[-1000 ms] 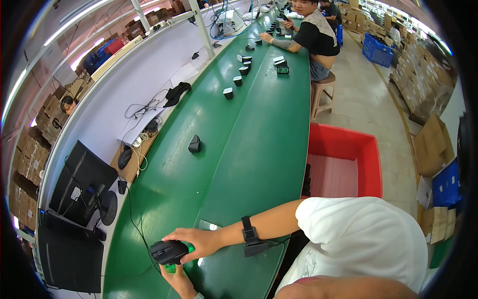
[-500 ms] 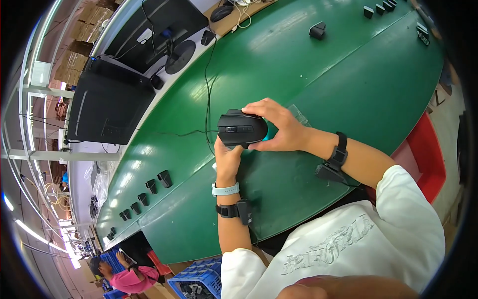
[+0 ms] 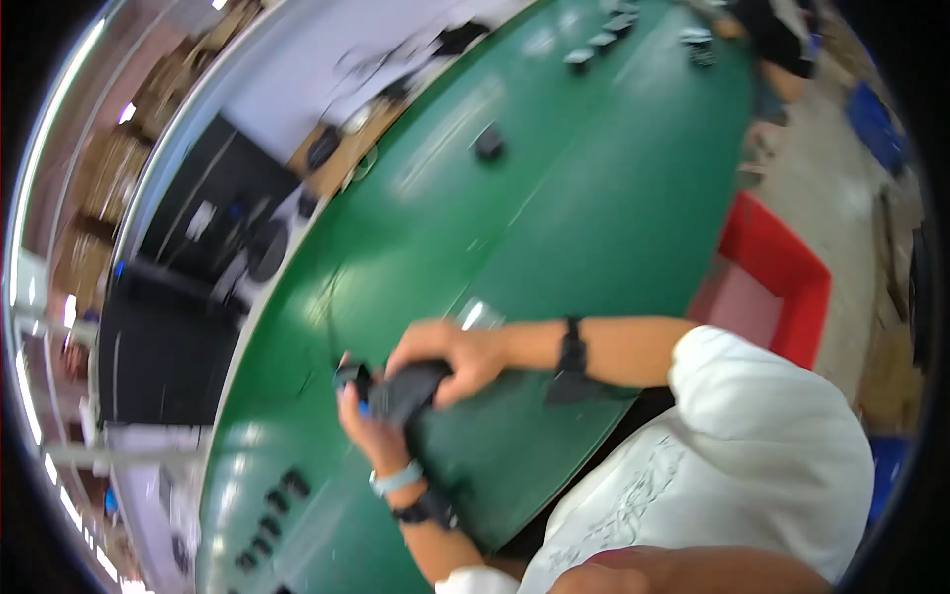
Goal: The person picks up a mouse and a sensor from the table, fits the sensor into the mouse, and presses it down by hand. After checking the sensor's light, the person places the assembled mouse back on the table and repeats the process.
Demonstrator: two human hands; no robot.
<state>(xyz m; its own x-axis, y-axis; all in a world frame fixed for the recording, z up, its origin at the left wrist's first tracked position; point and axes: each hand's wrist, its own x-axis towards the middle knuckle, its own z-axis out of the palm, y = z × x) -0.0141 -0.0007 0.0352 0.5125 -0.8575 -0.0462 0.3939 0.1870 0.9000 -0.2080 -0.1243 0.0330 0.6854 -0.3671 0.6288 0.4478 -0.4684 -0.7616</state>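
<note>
Motion blurs both hands over the green table. My right hand is closed around a black computer mouse, which is tilted, its rear end near my palm. My left hand is next to the front of the mouse, its fingers closed around a small black object. A spot of blue shows between that object and the mouse. What the small object is, the blur hides. A clear plastic piece lies on the table just beyond my right wrist.
Several black blocks stand in a row at the lower left, more at the far end. A single black block sits mid-table. Monitors line the left edge. A red bin is at the right, with another person beyond.
The view has swung to the right. The mouse has gone from level between both hands to tilted in my right hand. My left hand has moved to its front and closed on a small black object.
</note>
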